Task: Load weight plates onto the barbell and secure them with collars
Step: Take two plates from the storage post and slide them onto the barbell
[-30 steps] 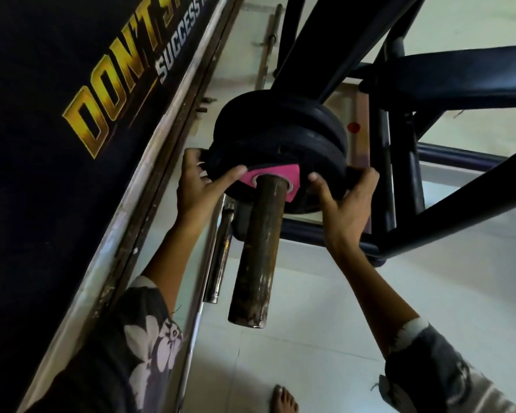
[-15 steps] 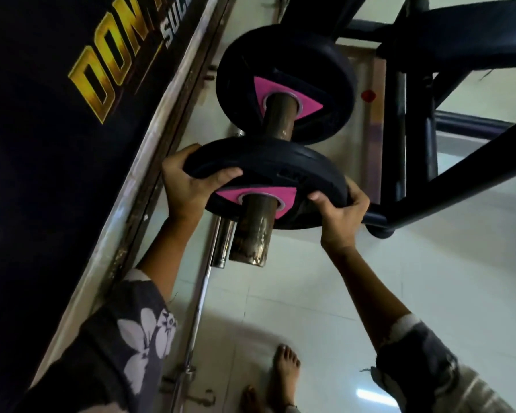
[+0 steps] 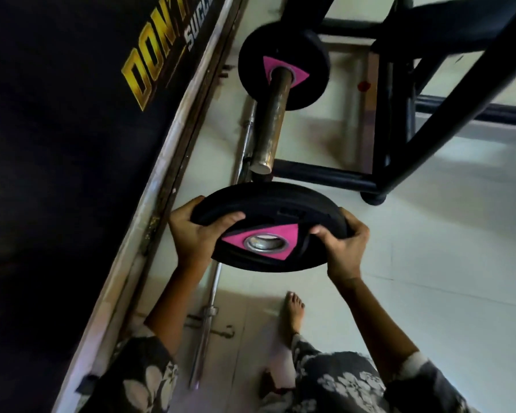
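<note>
Head view, looking down along the bar. I hold the near plate [image 3: 268, 226] at centre frame with both hands: my left hand [image 3: 195, 231] clasps its left rim, thumb across the face, and my right hand [image 3: 341, 244] clasps its right rim. Half a second ago this plate sat on the barbell sleeve [image 3: 270, 120]; a second ago it lay flush against the far plate [image 3: 283, 73]. Now it is clear of the sleeve's tip, its steel-ringed bore open and empty, the pink triangle facing me. I judge that this runs against loading: the plate is off the bar, so this end carries one plate only, in the upper centre of the frame, seated against the dark bench frame [image 3: 399, 93].

No container is in the scene. I see no collar on the sleeve; small metal pieces on the tiled floor [image 3: 429, 263] near the thin bar [image 3: 212, 293] at lower centre are too indistinct to name. A bare foot [image 3: 294, 308] stands below the plate.
</note>
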